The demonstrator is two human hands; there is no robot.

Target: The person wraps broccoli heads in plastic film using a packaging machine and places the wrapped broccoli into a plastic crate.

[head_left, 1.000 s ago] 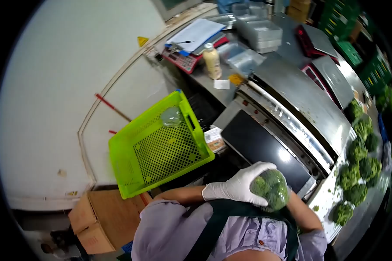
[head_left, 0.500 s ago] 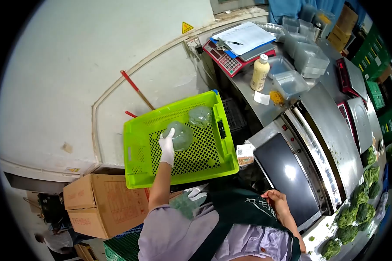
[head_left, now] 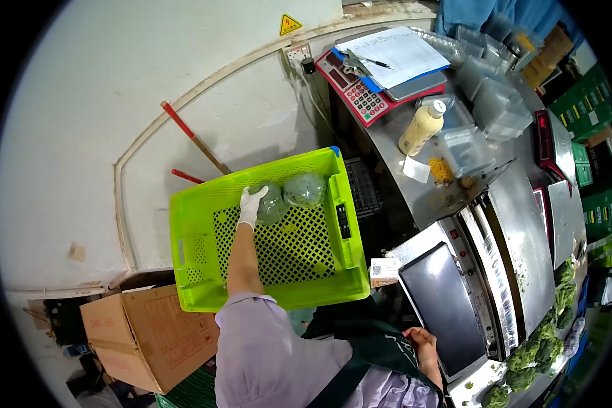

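Observation:
My left hand (head_left: 252, 206), in a white glove, is closed on the near side of a rounded, film-wrapped greenish pack (head_left: 272, 205) in the bright green crate (head_left: 183, 251). Right beside it sits a second wrapped pack (head_left: 304, 190), at the crate's far side. Clear film blurs what is inside both packs. My bare right hand (head_left: 423, 340) is close to my dark apron (head_left: 367, 340), by the wrapping machine's dark plate (head_left: 442, 306). Its fingers are curled together, and anything between them is hidden.
On the steel table (head_left: 404, 197) are a red scale (head_left: 360, 95) under a clipboard (head_left: 394, 58), a cream bottle (head_left: 421, 128) and clear plastic trays (head_left: 466, 149). Broccoli heads (head_left: 523, 357) lie at lower right. A cardboard box (head_left: 149, 336) stands left of me.
My left hand has pushed the wrapped pack toward the crate's far side, up against the other pack. My right hand stays curled near the apron. The whole view has shifted slightly.

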